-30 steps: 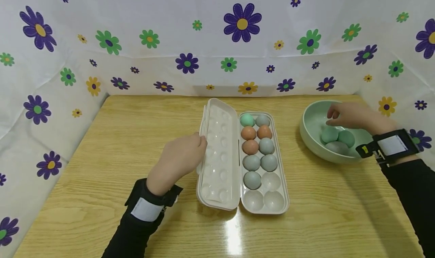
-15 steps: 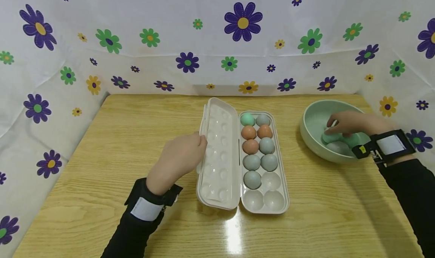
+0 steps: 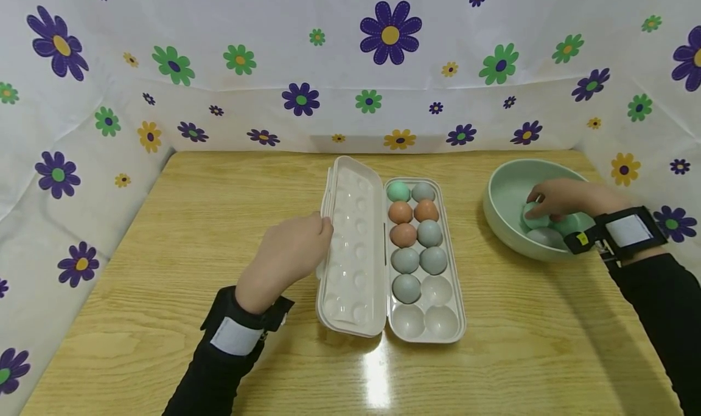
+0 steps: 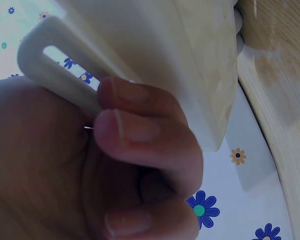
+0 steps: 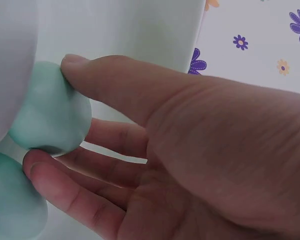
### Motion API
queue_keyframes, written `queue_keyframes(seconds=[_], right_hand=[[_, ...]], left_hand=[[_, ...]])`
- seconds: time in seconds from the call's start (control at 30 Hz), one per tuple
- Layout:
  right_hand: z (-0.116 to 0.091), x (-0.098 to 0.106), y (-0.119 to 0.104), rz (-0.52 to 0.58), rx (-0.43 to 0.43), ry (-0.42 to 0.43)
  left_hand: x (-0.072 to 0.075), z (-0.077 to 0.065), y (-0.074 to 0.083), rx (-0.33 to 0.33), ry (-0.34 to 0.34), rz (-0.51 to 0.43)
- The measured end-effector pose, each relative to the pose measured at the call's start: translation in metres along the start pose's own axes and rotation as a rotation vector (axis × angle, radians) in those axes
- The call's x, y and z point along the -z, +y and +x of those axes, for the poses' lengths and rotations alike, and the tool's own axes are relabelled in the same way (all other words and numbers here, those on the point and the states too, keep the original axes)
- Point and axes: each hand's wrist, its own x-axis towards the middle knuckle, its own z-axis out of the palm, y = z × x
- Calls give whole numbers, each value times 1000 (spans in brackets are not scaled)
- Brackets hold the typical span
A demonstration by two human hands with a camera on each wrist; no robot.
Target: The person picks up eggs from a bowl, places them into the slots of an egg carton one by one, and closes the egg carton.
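Observation:
An egg carton lies open on the table, its raised lid (image 3: 358, 252) leaning to the left. My left hand (image 3: 287, 261) grips the lid's outer edge; in the left wrist view its fingers (image 4: 145, 130) curl beside the slotted latch tab (image 4: 55, 65). Brown, grey-blue and green eggs fill most of the carton's tray (image 3: 438, 291); several cups at the near end are bare. Inside the pale green bowl (image 3: 506, 221), my right hand (image 3: 564, 198) pinches a green egg (image 5: 52, 110) between thumb and fingers. Another green egg (image 5: 12, 200) and a grey one (image 3: 546, 238) lie beside it.
The wooden table (image 3: 219, 209) carries the carton in the middle and the bowl at the far right. A white flowered cloth (image 3: 235, 100) hangs behind and along both sides. The bowl's wall rises around my right hand.
My right hand has lowered into the bowl and taken hold of a green egg, which now sits slightly higher and tilted. The left hand stays on the lid.

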Motion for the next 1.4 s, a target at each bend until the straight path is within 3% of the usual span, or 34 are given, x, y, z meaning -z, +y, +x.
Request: queue_keyframes(seconds=[0.3,0.97,1.4], right_hand=[[1,0,-2,45,-21,-37],[-2,0,-6,92,-23,1],[-4,-2,-9,-58,22,144]], left_hand=[[0,0,0,-2,-7,-3],[2,-1,2,7,-12,9],[2,-1,1,3,-6,12]])
